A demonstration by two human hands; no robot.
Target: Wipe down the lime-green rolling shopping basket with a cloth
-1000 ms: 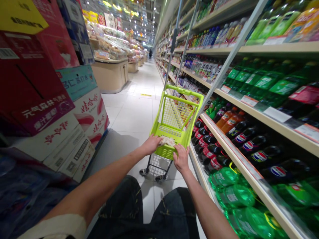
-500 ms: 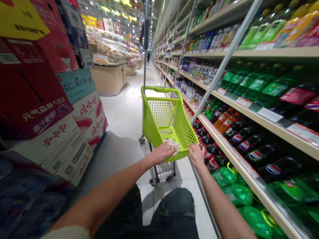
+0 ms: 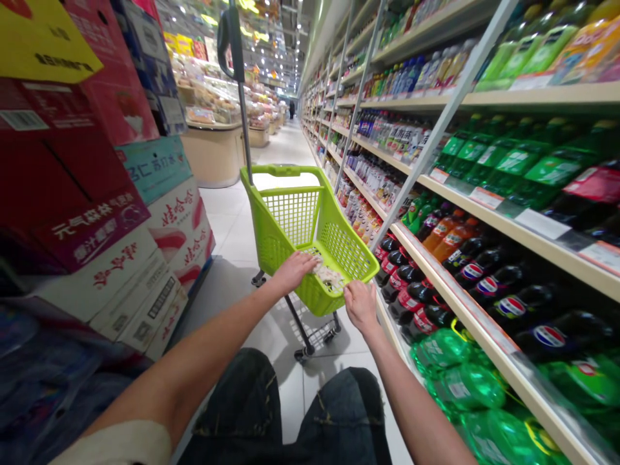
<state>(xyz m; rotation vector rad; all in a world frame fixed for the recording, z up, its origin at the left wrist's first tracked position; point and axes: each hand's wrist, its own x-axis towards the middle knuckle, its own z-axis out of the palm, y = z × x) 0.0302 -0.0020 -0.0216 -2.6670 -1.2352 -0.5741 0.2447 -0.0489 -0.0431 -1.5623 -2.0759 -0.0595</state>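
Observation:
A lime-green shopping cart (image 3: 268,242) stands before my knees, its basket seen from above at an angle. My left hand (image 3: 295,271) is at the basket's left near rim, its fingers closed on a crumpled pale patterned cloth (image 3: 330,276) that hangs inside the basket. My right hand (image 3: 361,305) is closed around the basket's near right corner. The fingertips of both hands are partly hidden.
Shelves of bottles run along the right, with green bottles (image 3: 467,387) low beside my right arm. Stacked drink cartons (image 3: 179,223) rise on the left. A tall pole (image 3: 245,123) stands up from the cart's far left corner. The tiled aisle (image 3: 285,139) stretches ahead.
The cart has swung, its far end and pole moving left. My left hand has moved left and up along with the cloth; my right hand has shifted slightly left.

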